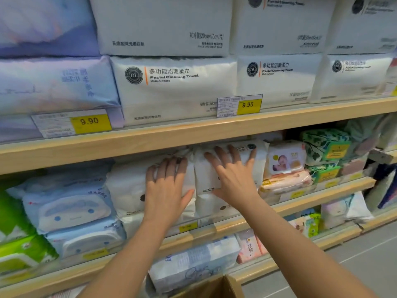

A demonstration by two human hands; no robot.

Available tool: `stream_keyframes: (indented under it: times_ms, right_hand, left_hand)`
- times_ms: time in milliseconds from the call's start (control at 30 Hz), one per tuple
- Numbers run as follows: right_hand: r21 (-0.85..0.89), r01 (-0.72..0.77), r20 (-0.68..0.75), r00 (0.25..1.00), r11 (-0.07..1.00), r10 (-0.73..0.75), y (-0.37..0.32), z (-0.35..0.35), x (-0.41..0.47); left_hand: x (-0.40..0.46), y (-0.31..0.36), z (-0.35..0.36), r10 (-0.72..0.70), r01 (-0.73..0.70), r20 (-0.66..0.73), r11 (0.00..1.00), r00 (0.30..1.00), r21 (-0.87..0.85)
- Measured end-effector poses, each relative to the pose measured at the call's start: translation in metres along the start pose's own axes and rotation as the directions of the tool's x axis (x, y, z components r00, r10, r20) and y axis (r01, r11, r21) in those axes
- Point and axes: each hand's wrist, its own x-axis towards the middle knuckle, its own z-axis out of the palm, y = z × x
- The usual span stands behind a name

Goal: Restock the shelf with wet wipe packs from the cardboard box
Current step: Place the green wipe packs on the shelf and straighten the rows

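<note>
Hands flat on white wet wipe packs [206,179], standing upright on middle shelf [300,203], just left of baby-print pack [286,158]. Left hand [165,186] and right hand [232,175] both released, fingers spread, pressing, grasping nothing. Packs look soft, squashy, film slippery; best pinched across narrow sides. Cardboard box [221,287] below shelf.

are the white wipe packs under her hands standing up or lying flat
Standing up. The two white packs stand side by side on the middle shelf, both hands pressing flat on their fronts.
</note>
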Motion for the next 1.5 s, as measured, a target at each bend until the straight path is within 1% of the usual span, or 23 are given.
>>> stream_keyframes:
  times_ms: [67, 233, 400, 500, 600, 767, 900, 967, 1100, 1200, 1300, 1367, 1433, 1500]
  right_hand:
    - [0.016, 0.015, -0.044, 0.999, 1.0, -0.015, 0.004, 0.009, 0.001]
    - [0.054, 0.129, -0.126, 0.985, 0.99, -0.121, 0.019, 0.018, 0.005]
    - [0.103, 0.194, -0.16, 0.971, 0.975, -0.176, 0.028, 0.019, 0.001]
    - [0.117, 0.228, -0.197, 0.959, 0.967, -0.203, 0.033, 0.018, -0.005]
    - [0.14, 0.259, -0.184, 0.955, 0.956, -0.232, 0.037, 0.018, -0.004]
    - [0.108, 0.335, -0.117, 0.939, 0.936, -0.322, 0.045, 0.02, 0.014]
    - [0.07, 0.339, -0.079, 0.939, 0.938, -0.333, 0.043, 0.021, 0.014]
    - [0.064, 0.306, -0.044, 0.952, 0.95, -0.304, 0.04, 0.017, 0.013]
    - [0.106, 0.26, 0.098, 0.958, 0.96, -0.271, 0.034, -0.003, 0.011]
    - [0.155, 0.185, 0.254, 0.942, 0.97, -0.22, 0.029, -0.022, 0.007]
    - [0.207, 0.136, 0.319, 0.927, 0.969, -0.199, 0.025, -0.04, -0.003]
    - [0.24, 0.117, 0.363, 0.91, 0.964, -0.201, 0.022, -0.052, -0.013]
    - [0.262, 0.103, 0.383, 0.902, 0.959, -0.201, 0.019, -0.065, -0.022]
    - [0.29, 0.086, 0.393, 0.897, 0.953, -0.2, 0.016, -0.078, -0.032]
  left_hand:
    - [0.0, 0.0, 0.002, 0.007, -0.007, -0.028, 1.0, 1.0, 0.014]
    - [-0.002, -0.002, 0.009, 0.023, -0.02, -0.089, 0.999, 0.996, 0.037]
    - [-0.002, -0.003, 0.013, 0.038, -0.031, -0.134, 0.998, 0.99, 0.053]
    - [-0.001, -0.004, 0.013, 0.043, -0.038, -0.129, 0.998, 0.991, 0.045]
    - [-0.002, -0.003, 0.013, 0.039, -0.035, -0.121, 0.999, 0.992, 0.036]
    - [-0.001, -0.002, 0.013, 0.037, -0.033, -0.103, 0.999, 0.994, 0.033]
    - [-0.002, -0.002, 0.011, 0.025, -0.024, -0.07, 1.0, 0.997, 0.02]
    - [-0.001, -0.001, 0.008, 0.024, -0.024, -0.012, 1.0, 1.0, 0.002]
    - [0.0, -0.001, -0.01, 0.001, 0.003, 0.128, 0.999, 0.992, -0.038]
    - [0.002, 0.0, -0.027, -0.033, 0.048, 0.179, 0.996, 0.983, -0.079]
    - [-0.001, -0.005, -0.056, -0.067, 0.092, 0.281, 0.993, 0.957, -0.078]
    - [-0.006, -0.012, -0.069, -0.087, 0.11, 0.292, 0.992, 0.952, -0.064]
    - [-0.01, -0.019, -0.081, -0.097, 0.131, 0.318, 0.988, 0.943, -0.087]
    - [-0.017, -0.024, -0.09, -0.093, 0.133, 0.29, 0.983, 0.953, -0.123]
